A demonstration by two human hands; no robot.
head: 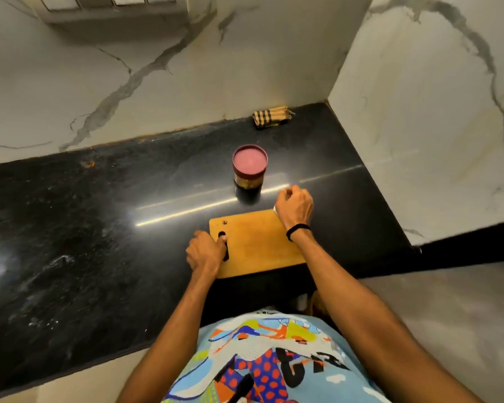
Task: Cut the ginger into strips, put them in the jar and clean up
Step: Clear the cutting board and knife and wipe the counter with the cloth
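Jar (249, 167) lidded beyond cutting board (255, 245).
My left hand (205, 252) grips its slot, likely to steady it; right hand (294, 206) curled, hold unclear.

A black speckled stone countertop (99, 228) runs from the left edge of the frame to the right of centre, its polished surface carrying a bright streak of reflected light (186, 212) across the middle. Behind it rises a white marble wall (186, 82) with grey veins, meeting a second marbled wall (434, 126) at the corner on the right. A folded checked cloth (271, 116) (tan with dark stripes) lies against the back wall near that corner. A small orange stain (88, 163) marks the counter's back edge at left. Grey floor (448, 301) shows at lower right.
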